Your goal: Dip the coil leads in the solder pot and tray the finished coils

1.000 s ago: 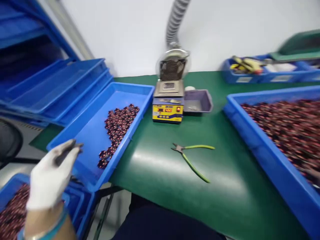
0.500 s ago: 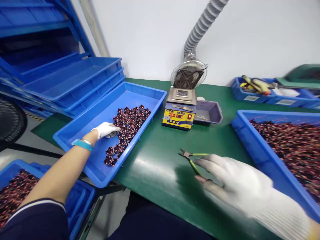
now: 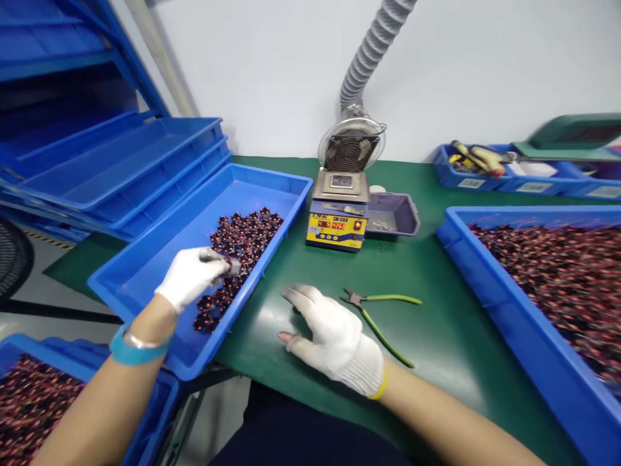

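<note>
My left hand [image 3: 191, 277], in a white glove, is raised over the left blue tray [image 3: 160, 249]. Its thumb and fingers are closed on a small motor stator [image 3: 234, 265], partly hidden and blurred. Below and beyond it many copper-wound stators [image 3: 250, 233] lie in a group along the tray's right side. My gloved right hand [image 3: 332, 333] hovers above the green table, fingers and thumb apart, holding nothing. Just right of it lie green-handled cutting pliers [image 3: 383, 317], jaws toward the back left.
A yellow-fronted solder pot [image 3: 334, 230] stands at the back under an extraction hose [image 3: 371, 52], beside a purple bin [image 3: 400, 217]. A blue tray full of stators [image 3: 553, 285] fills the right. Stacked blue trays [image 3: 145, 168] stand left; small blue bins [image 3: 528, 181] line the back right.
My left hand has lifted off the tray's parts with a stator in its fingers. My right hand has moved left, past the pliers, toward the left tray. The view has shifted slightly.
</note>
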Available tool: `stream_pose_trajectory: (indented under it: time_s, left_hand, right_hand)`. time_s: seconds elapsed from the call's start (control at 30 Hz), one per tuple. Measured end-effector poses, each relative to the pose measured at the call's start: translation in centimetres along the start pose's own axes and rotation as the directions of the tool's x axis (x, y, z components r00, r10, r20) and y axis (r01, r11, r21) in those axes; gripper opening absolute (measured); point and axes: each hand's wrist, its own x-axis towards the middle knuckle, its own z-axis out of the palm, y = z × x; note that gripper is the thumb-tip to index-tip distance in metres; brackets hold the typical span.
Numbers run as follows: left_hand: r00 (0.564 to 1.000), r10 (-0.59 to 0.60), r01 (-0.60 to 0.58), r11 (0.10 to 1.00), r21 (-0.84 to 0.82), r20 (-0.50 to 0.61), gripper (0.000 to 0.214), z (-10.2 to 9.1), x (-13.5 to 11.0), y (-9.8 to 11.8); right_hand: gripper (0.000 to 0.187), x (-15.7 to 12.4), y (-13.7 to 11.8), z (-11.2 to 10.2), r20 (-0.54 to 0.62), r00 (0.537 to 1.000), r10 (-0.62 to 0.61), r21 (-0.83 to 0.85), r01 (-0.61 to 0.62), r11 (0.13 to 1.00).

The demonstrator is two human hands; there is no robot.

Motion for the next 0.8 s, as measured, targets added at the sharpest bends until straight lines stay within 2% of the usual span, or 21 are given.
stream_pose_trajectory:
  time_s: [0.07,0.17,0.27,0.37,0.5,0.6,0.67,0.8]
  left_hand:
    - [0.993,0.088,-0.087,0.996,-0.014,0.079,0.021,2.5,-3.3,2.4]
    - [0.975,0.15,-0.14,0.988,-0.072,0.162,0.02,6.5,-6.5,5.2]
    - [0.956,0.21,-0.192,0.976,-0.104,0.205,0.018,9.7,-7.3,6.5]
    - [0.925,0.263,-0.206,0.954,-0.219,0.276,0.029,11.9,-7.2,6.7]
    - [0.886,0.22,-0.089,0.945,-0.314,0.409,0.035,13.5,-6.9,6.5]
    - [0.809,0.221,-0.025,0.939,-0.343,0.545,0.033,14.1,-6.1,6.2]
    - [0.768,0.239,0.044,0.906,-0.422,0.595,0.035,14.4,-5.2,5.9]
    - [0.797,0.261,0.197,0.74,-0.643,0.545,0.051,15.3,-3.8,5.6]
  right_hand:
    - [0.062,-0.5,0.2,0.0,-0.125,0.991,0.057,0.101,-0.045,0.994]
    - [0.049,-1.2,0.8,-0.9,-0.212,0.967,0.14,0.227,-0.09,0.97]
    - [0.035,-2.0,2.1,-2.0,-0.167,0.934,0.315,0.365,-0.238,0.9]
    - [0.04,-3.2,3.8,-2.8,-0.055,0.865,0.498,0.51,-0.405,0.759]
    - [0.044,-4.5,5.0,-3.7,0.108,0.818,0.565,0.613,-0.502,0.609]
    - [0.04,-5.0,5.3,-4.6,0.242,0.797,0.554,0.675,-0.548,0.494]
    - [0.039,-5.2,5.6,-5.2,0.31,0.794,0.523,0.73,-0.551,0.404]
    - [0.04,-5.4,6.1,-5.6,0.351,0.8,0.487,0.788,-0.533,0.308]
